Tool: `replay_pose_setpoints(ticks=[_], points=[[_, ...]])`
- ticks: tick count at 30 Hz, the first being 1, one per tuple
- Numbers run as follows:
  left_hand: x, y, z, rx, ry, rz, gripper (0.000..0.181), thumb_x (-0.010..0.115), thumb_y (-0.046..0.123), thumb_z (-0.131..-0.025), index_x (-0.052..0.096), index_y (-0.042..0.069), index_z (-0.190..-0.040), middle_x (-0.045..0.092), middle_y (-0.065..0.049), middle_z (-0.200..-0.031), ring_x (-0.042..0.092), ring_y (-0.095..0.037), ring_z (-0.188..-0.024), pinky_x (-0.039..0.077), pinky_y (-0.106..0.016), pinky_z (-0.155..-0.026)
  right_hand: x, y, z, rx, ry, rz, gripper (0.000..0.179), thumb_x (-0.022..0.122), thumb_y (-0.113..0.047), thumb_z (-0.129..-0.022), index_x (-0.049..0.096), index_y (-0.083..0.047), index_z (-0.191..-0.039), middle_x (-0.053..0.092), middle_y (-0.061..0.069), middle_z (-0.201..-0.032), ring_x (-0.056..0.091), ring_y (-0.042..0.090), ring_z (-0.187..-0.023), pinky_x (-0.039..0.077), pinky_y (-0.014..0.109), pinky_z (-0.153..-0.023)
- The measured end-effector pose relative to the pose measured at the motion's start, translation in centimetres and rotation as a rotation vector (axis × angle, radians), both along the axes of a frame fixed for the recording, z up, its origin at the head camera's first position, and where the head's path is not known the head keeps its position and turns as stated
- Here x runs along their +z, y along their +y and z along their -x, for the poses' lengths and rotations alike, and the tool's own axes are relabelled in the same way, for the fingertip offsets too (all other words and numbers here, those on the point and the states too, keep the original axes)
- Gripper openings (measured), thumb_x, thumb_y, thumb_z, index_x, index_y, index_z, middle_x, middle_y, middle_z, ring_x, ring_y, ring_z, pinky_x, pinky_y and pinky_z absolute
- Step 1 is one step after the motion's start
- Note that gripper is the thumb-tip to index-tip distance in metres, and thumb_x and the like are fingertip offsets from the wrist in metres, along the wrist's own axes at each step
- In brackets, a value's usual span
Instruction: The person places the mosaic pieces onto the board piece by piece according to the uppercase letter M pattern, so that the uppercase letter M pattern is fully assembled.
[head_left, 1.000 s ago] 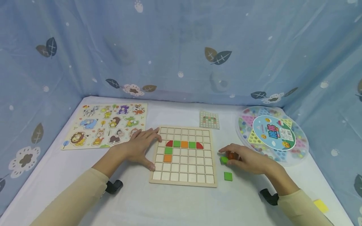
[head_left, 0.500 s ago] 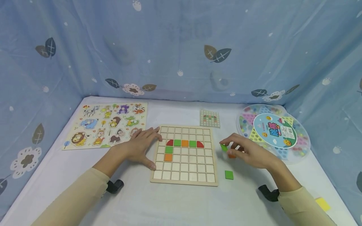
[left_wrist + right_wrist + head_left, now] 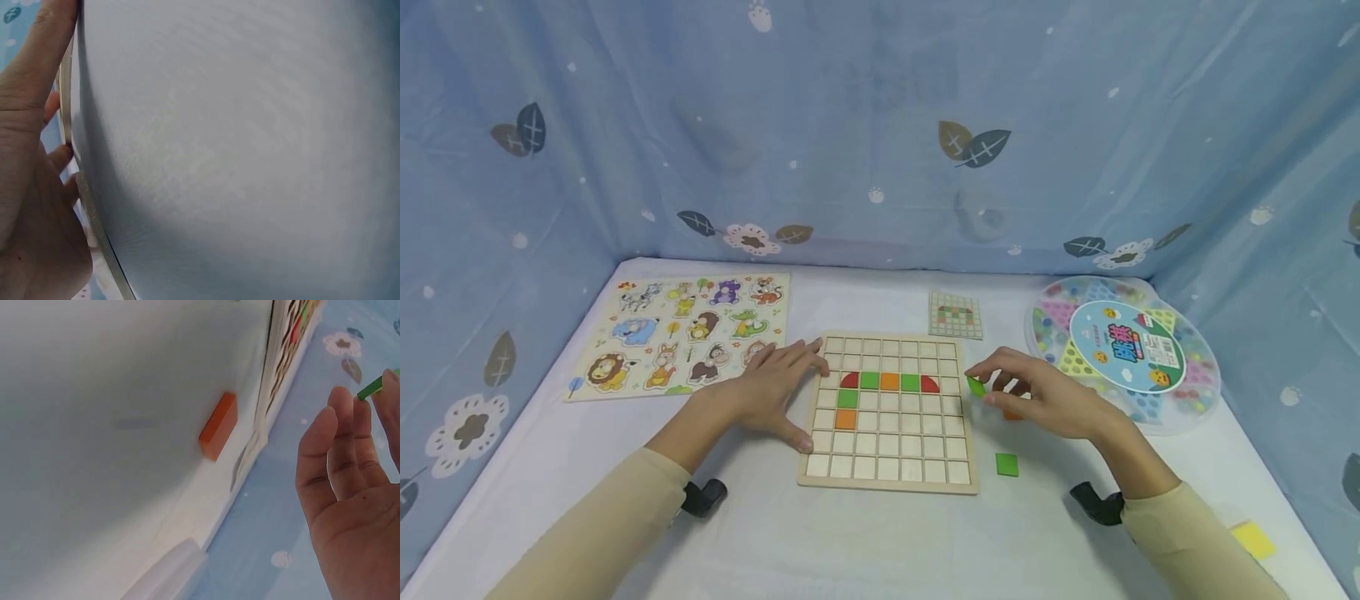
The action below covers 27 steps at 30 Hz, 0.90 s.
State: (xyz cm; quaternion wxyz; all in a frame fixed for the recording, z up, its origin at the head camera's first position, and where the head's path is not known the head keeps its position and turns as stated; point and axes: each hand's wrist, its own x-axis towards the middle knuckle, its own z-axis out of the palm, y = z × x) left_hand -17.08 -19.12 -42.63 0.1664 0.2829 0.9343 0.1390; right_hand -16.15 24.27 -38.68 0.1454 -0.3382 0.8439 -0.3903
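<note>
A wooden grid board (image 3: pixel 887 487) lies flat in the middle of the table. My left hand (image 3: pixel 767 394) rests at its left edge, thumb and fingertips spread along the frame. Just beyond the right edge, my right hand (image 3: pixel 1051 397) pinches a green square tile (image 3: pixel 976 386) between thumb and finger, tilted and off the table. The right wrist view shows that tile's thin edge (image 3: pixel 370 388). On the board sit a row of red, green and orange pieces (image 3: pixel 890 382), with a green tile (image 3: pixel 847 400) and an orange tile (image 3: pixel 846 419) below its left end.
An orange tile (image 3: pixel 219 428) lies partly under my right hand, and another green tile (image 3: pixel 1007 465) lies nearer me. Behind the board is a small pattern card (image 3: pixel 955 316). An animal puzzle (image 3: pixel 677 333) stands left, a round marble game box (image 3: pixel 1123 354) right. A yellow piece (image 3: pixel 1253 540) lies front right.
My right hand has picked the green tile up from beside the orange one and carried it left, towards the board's right edge. The left hand stays in place.
</note>
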Motion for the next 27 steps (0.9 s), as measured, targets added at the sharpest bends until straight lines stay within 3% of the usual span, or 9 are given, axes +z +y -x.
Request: replay_pose_setpoints(ticks=[5, 11, 27], points=[[0.0, -0.1, -0.1, 0.0, -0.004, -0.014, 0.107, 0.078, 0.085, -0.055, 0.04, 0.031, -0.139, 0.007, -0.008, -0.174, 0.009, -0.038, -0.159, 0.005, -0.07, -0.122, -0.1, -1.5, 0.3, 0.015, 0.01, -0.006, 0.031, 0.067, -0.018, -0.101, 0.063, -0.015, -0.132, 0.063, -0.004, -0.124, 0.065, 0.016, -0.1, 0.061, 0.032, -0.075], [0.1, -0.1, -0.2, 0.002, 0.003, 0.0, 0.107, 0.077, 0.086, -0.055, 0.039, 0.031, -0.139, 0.008, -0.008, -0.174, 0.01, -0.038, -0.158, 0.005, -0.069, -0.122, -0.2, -2.8, 0.8, 0.037, 0.039, 0.0, 0.03, 0.067, -0.018, -0.101, 0.063, -0.019, -0.131, 0.064, -0.004, -0.125, 0.064, 0.015, -0.101, 0.059, 0.033, -0.086], [0.7, 0.1, -0.4, 0.0, 0.01, -0.014, 0.105, 0.081, 0.081, -0.057, 0.041, 0.028, -0.138, 0.011, -0.011, -0.173, 0.013, -0.04, -0.158, 0.007, -0.07, -0.122, -0.1, -5.8, 1.2, 0.075, -0.016, 0.016, 0.032, 0.07, -0.018, -0.099, 0.065, -0.013, -0.131, 0.065, -0.004, -0.123, 0.063, 0.018, -0.101, 0.058, 0.036, -0.084]])
